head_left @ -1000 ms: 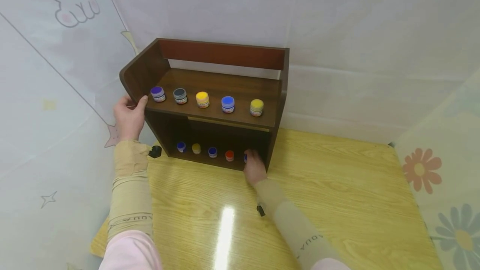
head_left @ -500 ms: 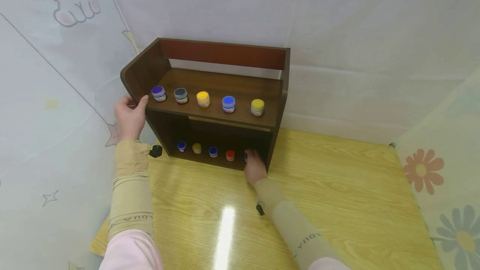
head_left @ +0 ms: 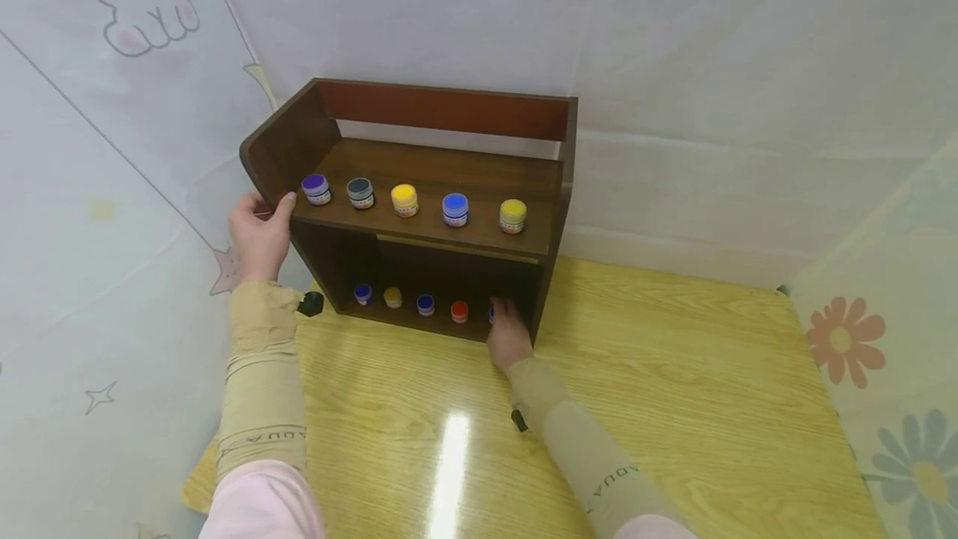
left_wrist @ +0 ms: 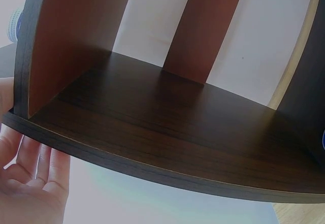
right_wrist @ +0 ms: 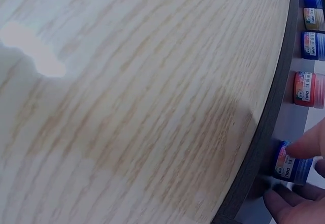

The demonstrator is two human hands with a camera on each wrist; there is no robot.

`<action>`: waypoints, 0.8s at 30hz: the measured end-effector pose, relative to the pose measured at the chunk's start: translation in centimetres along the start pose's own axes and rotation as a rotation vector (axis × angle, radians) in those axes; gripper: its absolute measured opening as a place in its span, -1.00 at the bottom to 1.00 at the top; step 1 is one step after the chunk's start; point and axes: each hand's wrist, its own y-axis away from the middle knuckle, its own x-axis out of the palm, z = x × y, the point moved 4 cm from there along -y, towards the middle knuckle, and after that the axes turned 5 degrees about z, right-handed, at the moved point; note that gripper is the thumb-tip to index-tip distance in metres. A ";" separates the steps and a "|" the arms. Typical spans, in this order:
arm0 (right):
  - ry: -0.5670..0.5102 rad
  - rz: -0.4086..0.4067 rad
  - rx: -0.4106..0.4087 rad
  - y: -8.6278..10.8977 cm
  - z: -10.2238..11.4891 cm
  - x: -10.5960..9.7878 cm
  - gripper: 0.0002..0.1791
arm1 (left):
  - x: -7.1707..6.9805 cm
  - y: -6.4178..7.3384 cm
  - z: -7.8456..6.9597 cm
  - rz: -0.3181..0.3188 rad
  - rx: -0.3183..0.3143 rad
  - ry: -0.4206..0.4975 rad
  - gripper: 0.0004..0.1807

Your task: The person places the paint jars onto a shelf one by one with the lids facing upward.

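A dark brown two-tier shelf (head_left: 441,158) stands against the wall. My left hand (head_left: 258,239) grips its left side panel, thumb on the front edge of the upper board; in the left wrist view the fingers (left_wrist: 53,170) lie along the panel's outer face. At the right end of the lower board my right hand (head_left: 511,339) pinches a blue paint jar (right_wrist: 285,166) between thumb and fingers. That jar stands on the board, partly hidden by the hand in the head view. Beside it are a red paint jar (head_left: 460,312) and several blue and yellow ones.
Along the upper board's front edge sit several paint jars: purple (head_left: 316,189), dark grey (head_left: 361,193), orange-yellow (head_left: 405,200), blue (head_left: 455,210) and yellow (head_left: 512,215). The shelf's right panel (head_left: 560,215) rises close by my right hand. Under it lies a wood-grain table (head_left: 674,373).
Little differs. The right hand's fingers shift very slightly at the blue paint jar; the left hand keeps its hold on the shelf.
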 end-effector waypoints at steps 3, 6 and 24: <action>-0.008 0.035 0.031 0.2 0.2 -0.3 -0.19 | 0.0 0.0 0.1 -0.004 -0.001 0.007 -0.64; -0.041 0.082 0.057 0.3 0.9 -1.3 -0.13 | -0.1 -0.1 0.2 -0.008 -0.001 0.017 -0.67; -0.315 0.261 -0.019 4.7 8.0 -16.2 -0.55 | -0.7 0.4 -0.3 -0.069 0.004 0.001 -0.59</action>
